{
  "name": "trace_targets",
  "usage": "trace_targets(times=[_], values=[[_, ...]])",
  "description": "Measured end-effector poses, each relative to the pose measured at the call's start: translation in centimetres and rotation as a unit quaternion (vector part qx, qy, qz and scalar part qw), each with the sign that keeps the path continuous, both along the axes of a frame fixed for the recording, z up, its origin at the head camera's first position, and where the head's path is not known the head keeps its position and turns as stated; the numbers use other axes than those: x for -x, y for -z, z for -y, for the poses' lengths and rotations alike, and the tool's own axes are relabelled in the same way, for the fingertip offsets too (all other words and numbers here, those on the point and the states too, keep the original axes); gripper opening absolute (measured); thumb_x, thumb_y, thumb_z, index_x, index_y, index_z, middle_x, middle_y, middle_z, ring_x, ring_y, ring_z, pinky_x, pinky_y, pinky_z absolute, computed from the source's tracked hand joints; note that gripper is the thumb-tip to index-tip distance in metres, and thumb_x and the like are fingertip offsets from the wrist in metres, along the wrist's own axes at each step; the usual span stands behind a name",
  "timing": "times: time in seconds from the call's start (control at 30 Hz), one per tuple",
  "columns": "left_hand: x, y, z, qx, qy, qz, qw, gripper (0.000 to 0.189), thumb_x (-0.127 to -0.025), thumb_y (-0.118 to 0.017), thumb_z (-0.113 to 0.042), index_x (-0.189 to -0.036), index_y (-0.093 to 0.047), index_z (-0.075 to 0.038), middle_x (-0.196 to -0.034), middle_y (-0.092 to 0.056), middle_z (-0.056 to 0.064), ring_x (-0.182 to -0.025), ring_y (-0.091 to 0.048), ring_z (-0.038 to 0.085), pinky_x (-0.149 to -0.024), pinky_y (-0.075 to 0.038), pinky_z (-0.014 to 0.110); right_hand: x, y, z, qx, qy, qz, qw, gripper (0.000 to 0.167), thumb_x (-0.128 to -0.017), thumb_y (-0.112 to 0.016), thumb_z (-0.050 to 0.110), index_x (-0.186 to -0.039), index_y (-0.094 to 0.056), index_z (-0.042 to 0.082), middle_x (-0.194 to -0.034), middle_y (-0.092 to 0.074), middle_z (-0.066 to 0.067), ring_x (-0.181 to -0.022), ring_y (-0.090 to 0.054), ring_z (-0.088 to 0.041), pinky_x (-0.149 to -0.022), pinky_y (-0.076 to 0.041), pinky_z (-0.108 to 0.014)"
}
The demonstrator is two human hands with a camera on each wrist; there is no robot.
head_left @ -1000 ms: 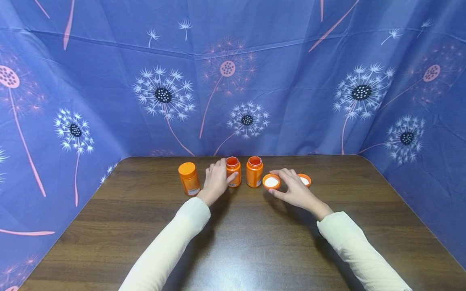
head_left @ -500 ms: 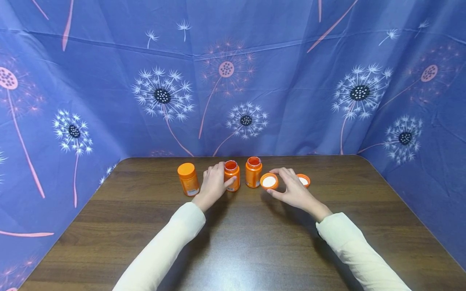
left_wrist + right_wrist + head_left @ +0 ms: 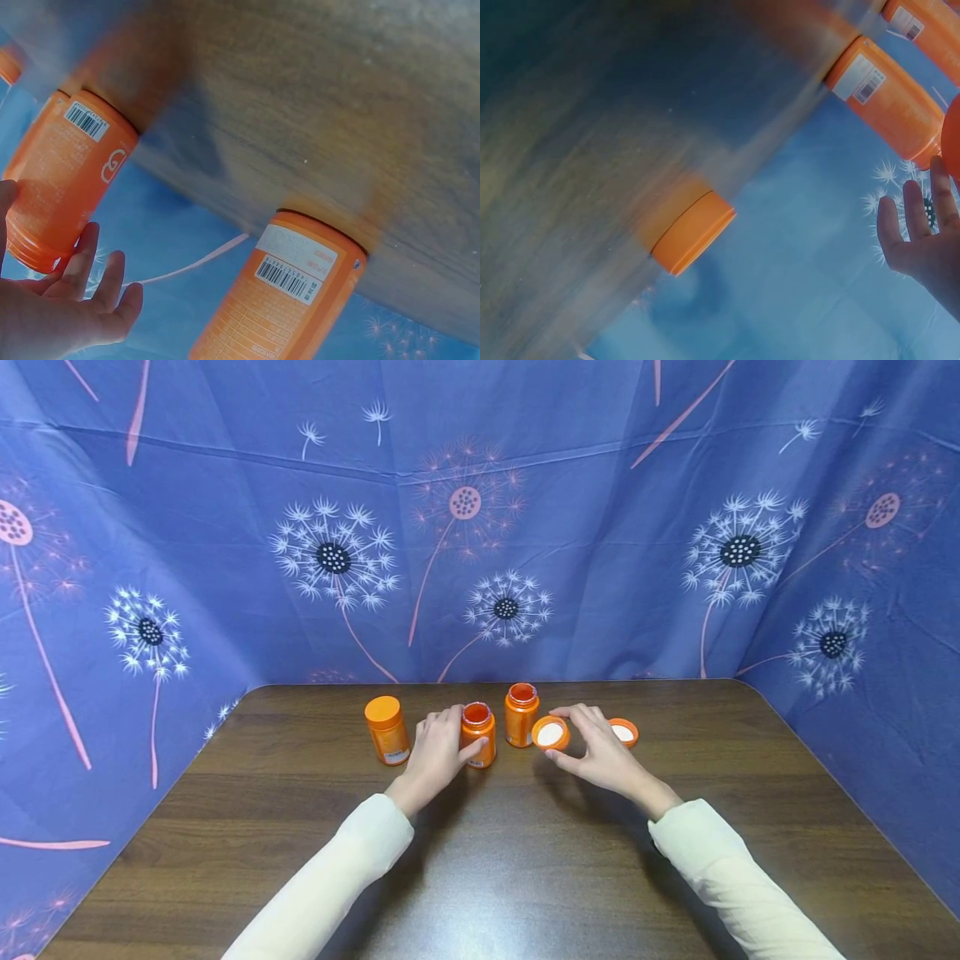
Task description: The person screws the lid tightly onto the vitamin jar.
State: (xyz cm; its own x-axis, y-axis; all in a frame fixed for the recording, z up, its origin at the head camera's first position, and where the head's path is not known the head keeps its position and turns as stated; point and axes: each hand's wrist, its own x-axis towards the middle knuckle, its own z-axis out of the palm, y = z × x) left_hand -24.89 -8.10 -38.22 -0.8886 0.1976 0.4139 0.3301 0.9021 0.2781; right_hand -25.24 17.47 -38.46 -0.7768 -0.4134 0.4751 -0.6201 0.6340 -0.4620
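My left hand (image 3: 435, 745) holds an uncapped orange bottle (image 3: 482, 742) by its side, thumb in front, and the bottle stands upright. In the left wrist view, the fingers (image 3: 82, 259) lie round this bottle near its neck. My right hand (image 3: 600, 758) pinches an orange lid (image 3: 551, 734) between thumb and fingers, its white inside facing up. The lid overlaps the lower edge of a second uncapped orange bottle (image 3: 520, 720), upright behind it. In the right wrist view, only the edge of the held lid (image 3: 952, 139) shows, above the fingertips.
A capped orange bottle (image 3: 387, 733) stands left of my left hand. Another orange lid (image 3: 624, 732) lies white side up behind my right hand. All are near the back of the brown wooden table (image 3: 480, 860), with a blue patterned cloth (image 3: 600, 527) hanging behind it.
My left hand has drawn its bottle toward me, ahead of the other uncapped bottle. My right hand has shifted slightly left with the lid.
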Motion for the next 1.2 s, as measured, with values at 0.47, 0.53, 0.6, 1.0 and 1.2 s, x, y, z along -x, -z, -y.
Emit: trace_targets(times=[0.47, 0.53, 0.6, 1.0, 1.2], values=[[-1.5, 0.2, 0.2, -0.015, 0.03, -0.014, 0.9993, 0.052, -0.079, -0.068, -0.041, -0.113, -0.053, -0.004, -0.102, -0.065, 0.009, -0.094, -0.057, 0.028, -0.084, -0.042, 0.044, -0.3, -0.2, 0.9, 0.016, -0.02, -0.022, 0.9994, 0.057, -0.072, -0.075, 0.024, -0.121, -0.052, 0.007, -0.112, -0.056, -0.006, -0.101, -0.045, -0.023, -0.087, -0.034, -0.043], [-1.7, 0.3, 0.2, -0.014, 0.032, -0.017, 0.9992, 0.053, -0.079, -0.068, -0.041, -0.114, -0.053, -0.004, -0.103, -0.065, 0.009, -0.095, -0.057, 0.028, -0.085, -0.042, 0.044, -0.3, -0.3, 1.1, 0.019, -0.02, -0.022, 0.9994, 0.057, -0.071, -0.076, 0.023, -0.12, -0.052, 0.006, -0.112, -0.057, -0.007, -0.101, -0.045, -0.024, -0.087, -0.035, -0.043], [-1.9, 0.3, 0.2, -0.016, 0.036, -0.017, 0.9991, 0.053, -0.079, -0.068, -0.041, -0.114, -0.052, -0.004, -0.103, -0.064, 0.009, -0.095, -0.057, 0.028, -0.085, -0.042, 0.045, -0.4, -0.4, 1.2, 0.02, -0.022, -0.018, 0.9994, 0.057, -0.071, -0.076, 0.023, -0.119, -0.052, 0.006, -0.112, -0.056, -0.006, -0.102, -0.044, -0.024, -0.088, -0.035, -0.043], [-3.0, 0.5, -0.1, -0.026, 0.061, -0.023, 0.9976, 0.054, -0.078, -0.069, -0.04, -0.115, -0.053, -0.004, -0.104, -0.065, 0.008, -0.098, -0.057, 0.028, -0.086, -0.042, 0.045, -0.7, -0.6, 1.7, 0.021, -0.034, -0.018, 0.9991, 0.056, -0.07, -0.077, 0.023, -0.118, -0.053, 0.007, -0.113, -0.058, -0.004, -0.106, -0.044, -0.022, -0.09, -0.036, -0.045], [-3.6, 0.6, -0.3, -0.03, 0.074, -0.028, 0.9964, 0.053, -0.077, -0.07, -0.039, -0.114, -0.053, -0.006, -0.102, -0.065, 0.006, -0.097, -0.057, 0.027, -0.086, -0.042, 0.044, -0.9, -0.7, 2.0, 0.023, -0.042, -0.015, 0.9987, 0.056, -0.071, -0.076, 0.022, -0.119, -0.052, 0.008, -0.113, -0.057, -0.003, -0.106, -0.043, -0.02, -0.09, -0.035, -0.044]])
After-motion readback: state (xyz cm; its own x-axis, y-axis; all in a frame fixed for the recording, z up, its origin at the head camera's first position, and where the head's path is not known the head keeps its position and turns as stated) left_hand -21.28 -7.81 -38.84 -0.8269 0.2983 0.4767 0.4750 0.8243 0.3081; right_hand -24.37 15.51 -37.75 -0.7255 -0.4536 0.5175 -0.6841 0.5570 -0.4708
